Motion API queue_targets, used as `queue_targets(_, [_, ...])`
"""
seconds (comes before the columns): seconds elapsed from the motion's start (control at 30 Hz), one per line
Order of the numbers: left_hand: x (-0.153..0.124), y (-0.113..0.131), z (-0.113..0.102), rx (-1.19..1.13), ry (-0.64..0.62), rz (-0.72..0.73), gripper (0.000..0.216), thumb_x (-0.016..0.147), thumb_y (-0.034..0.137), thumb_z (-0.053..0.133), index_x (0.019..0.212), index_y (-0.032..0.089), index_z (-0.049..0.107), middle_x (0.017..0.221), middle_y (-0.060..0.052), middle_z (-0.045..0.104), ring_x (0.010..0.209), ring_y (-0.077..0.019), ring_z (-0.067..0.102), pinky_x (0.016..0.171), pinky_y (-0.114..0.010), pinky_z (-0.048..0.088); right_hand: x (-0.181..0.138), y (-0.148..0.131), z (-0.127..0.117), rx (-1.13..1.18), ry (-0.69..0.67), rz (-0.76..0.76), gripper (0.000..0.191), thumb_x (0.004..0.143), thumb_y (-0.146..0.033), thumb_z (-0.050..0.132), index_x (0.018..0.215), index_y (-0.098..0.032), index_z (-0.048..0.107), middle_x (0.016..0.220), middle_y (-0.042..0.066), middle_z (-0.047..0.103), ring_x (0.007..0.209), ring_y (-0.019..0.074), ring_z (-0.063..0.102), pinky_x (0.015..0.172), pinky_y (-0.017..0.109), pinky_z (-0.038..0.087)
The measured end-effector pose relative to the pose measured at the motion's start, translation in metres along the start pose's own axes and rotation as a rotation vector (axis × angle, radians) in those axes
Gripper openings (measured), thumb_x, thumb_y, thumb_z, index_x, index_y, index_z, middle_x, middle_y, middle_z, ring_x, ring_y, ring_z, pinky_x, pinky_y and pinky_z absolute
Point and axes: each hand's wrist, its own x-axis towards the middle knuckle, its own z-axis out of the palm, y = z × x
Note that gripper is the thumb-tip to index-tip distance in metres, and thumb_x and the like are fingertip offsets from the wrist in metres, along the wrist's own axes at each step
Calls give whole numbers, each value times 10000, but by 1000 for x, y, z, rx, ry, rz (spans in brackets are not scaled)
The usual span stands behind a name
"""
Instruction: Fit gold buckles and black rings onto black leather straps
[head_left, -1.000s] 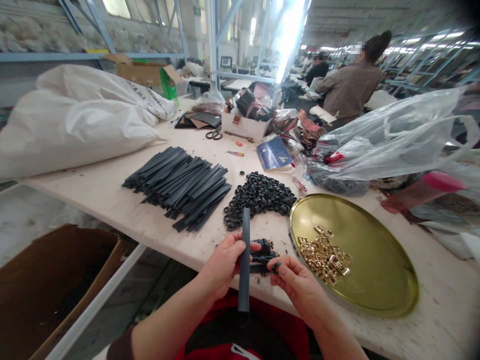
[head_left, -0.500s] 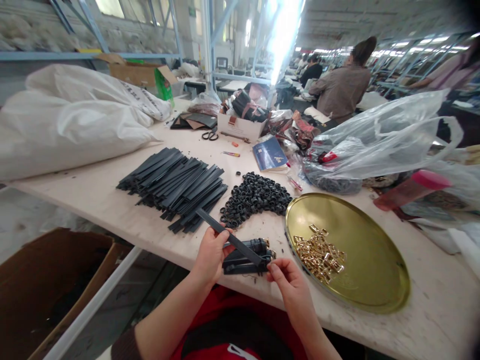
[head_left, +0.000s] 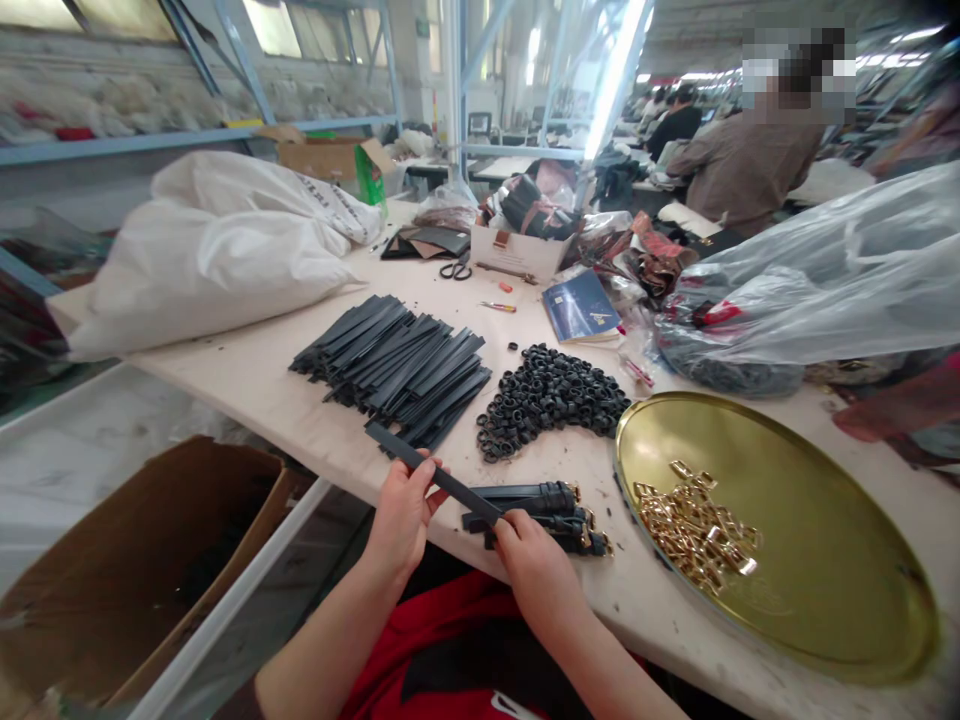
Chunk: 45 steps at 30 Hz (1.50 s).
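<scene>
A flat black strap (head_left: 459,487) slants down to the right between my hands, above the table's front edge. My left hand (head_left: 403,505) pinches it around its middle. At the strap's lower right end, my right hand (head_left: 534,560) is closed on it; the fingertips partly hide that end. Just beyond lie several straps with gold buckles (head_left: 547,498), bundled side by side. A pile of loose black straps (head_left: 394,365) is behind my left hand. Small black strap loops (head_left: 551,395) are heaped to its right. Gold buckles (head_left: 697,530) lie in a round gold tray (head_left: 832,560).
A white sack (head_left: 232,260) fills the table's left side. Scissors (head_left: 456,268), a blue booklet (head_left: 581,308) and a small cutter (head_left: 498,307) lie farther back. A clear plastic bag (head_left: 817,270) bulges at right. An open cardboard box (head_left: 142,570) stands below left. A person (head_left: 750,160) sits beyond.
My right hand has moved in to the left and now grips the strap's lower end. The view has turned left, so the table's things appear farther right.
</scene>
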Motion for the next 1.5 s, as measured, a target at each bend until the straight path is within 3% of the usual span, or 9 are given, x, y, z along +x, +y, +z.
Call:
queue_targets(0.17, [-2,3,5,-32,12,-34,226,667,160,595,860,184,481,732,41,515,696,-89,539,633,-223,473,-3,7,-5,246,35,110,152,801,-109,442,845,-195,560,840,75,591,738,210,578,645,320,470])
queue_targets(0.4, [-1,2,15,-75,24,-24,189,695,146,567,857,189,479,741,43,492,705,-87,537,639,-227,489,-21,3,-37,1261,61,543,187,789,-365,524,881,-204,548,798,33,619,666,157,584,651,292,492])
queue_targets(0.5, [-7,-3,22,-84,18,-23,198,692,151,580,861,187,484,752,40,497,727,-96,547,648,-236,499,-24,-5,-42,1390,67,591,218,715,-399,615,789,-196,586,1077,66,582,647,125,572,655,280,485])
queue_targets(0.57, [-15,-7,26,-80,-14,-39,210,692,174,602,870,186,490,752,37,510,751,-112,560,657,-252,506,-23,-4,-44,1402,102,626,241,680,-410,647,771,-192,597,1040,63,602,645,124,564,650,269,471])
queue_targets(0.7, [-37,-6,22,-7,-218,-143,217,690,182,624,890,178,540,820,5,589,790,-137,583,700,-278,508,-21,18,-51,1422,110,750,270,659,-398,672,818,-191,603,601,-17,598,607,133,537,622,245,421])
queue_targets(0.83, [-47,6,11,94,-566,-412,278,622,111,643,899,127,618,915,-74,650,809,-178,614,696,-265,495,-28,48,-68,1527,-41,726,214,660,-343,687,780,-181,614,625,-24,597,571,106,513,612,240,394])
queue_targets(1.03, [-51,5,23,353,-856,-677,292,785,361,529,948,124,578,858,-90,650,665,-127,621,564,-201,455,-29,46,-83,1459,-244,613,185,673,-324,682,738,-168,604,574,-35,574,560,100,499,592,236,377])
queue_targets(1.2, [-52,-4,39,779,-836,-386,257,827,377,401,833,148,516,501,66,484,345,-38,387,379,-143,288,-29,44,-69,1552,-2,653,222,709,-364,649,819,-180,592,694,-12,600,551,89,485,583,245,389])
queue_targets(1.5, [-55,-12,40,1214,-817,99,282,844,305,344,696,171,544,518,37,512,480,-102,462,476,-191,313,-34,39,-58,1419,93,664,362,747,-440,572,974,-162,618,634,6,602,618,141,550,650,304,442])
